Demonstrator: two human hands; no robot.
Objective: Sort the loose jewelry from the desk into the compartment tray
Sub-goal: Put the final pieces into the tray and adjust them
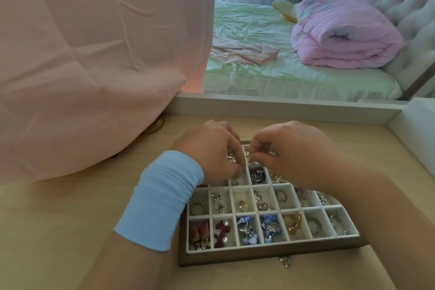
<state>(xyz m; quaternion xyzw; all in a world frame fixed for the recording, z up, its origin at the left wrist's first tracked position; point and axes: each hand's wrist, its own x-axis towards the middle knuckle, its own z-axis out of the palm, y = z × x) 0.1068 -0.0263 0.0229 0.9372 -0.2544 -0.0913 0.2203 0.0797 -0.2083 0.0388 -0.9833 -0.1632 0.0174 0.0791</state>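
Left hand [211,150] and right hand [296,150] curl over the tray's [235,258] far compartments, apparently placing pieces, grip hidden; next probably means pinching the loose charm [285,262].

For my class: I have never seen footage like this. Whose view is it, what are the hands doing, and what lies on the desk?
No machine: a person wears one head camera, looking down at their hands. The left hand, in a blue wristband, and the right hand bend their fingers over the far cells of a compartment tray on the desk. It holds rings, earrings and charms. One loose piece lies at its front edge. Whether either holds anything is hidden.
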